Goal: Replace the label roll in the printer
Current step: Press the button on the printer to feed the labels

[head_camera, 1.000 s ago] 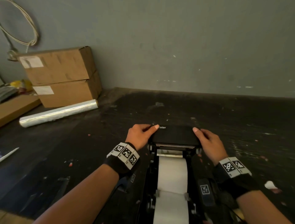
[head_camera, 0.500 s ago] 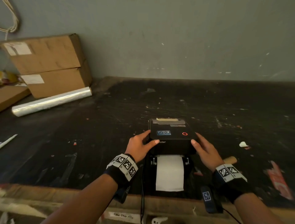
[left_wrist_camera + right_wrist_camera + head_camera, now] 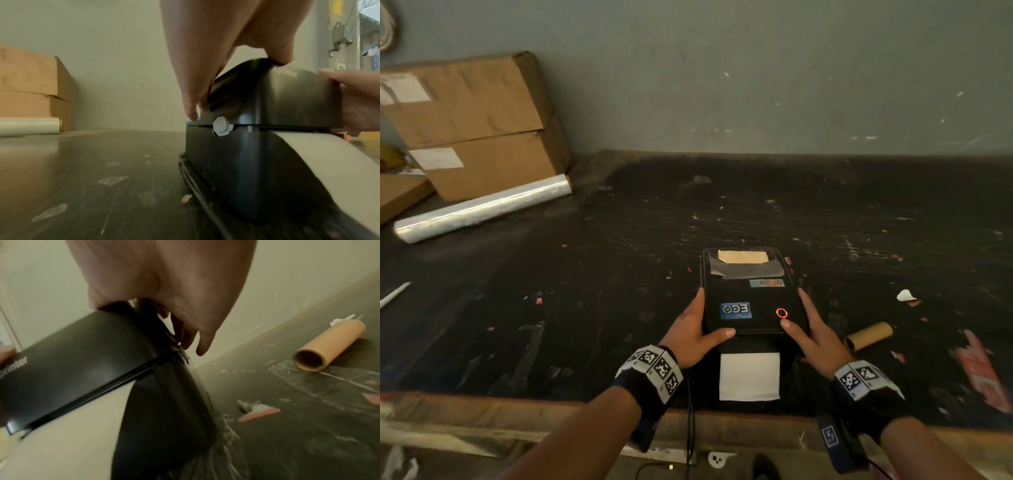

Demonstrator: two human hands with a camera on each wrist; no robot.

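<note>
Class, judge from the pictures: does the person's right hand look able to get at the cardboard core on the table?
Probably yes. The cardboard core lies just right of the printer, nothing stands between it and the right hand, which only needs to leave the printer's side.

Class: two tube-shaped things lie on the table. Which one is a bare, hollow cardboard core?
The short brown tube right of the printer, its end open; the long roll by the boxes is shiny film.
</note>
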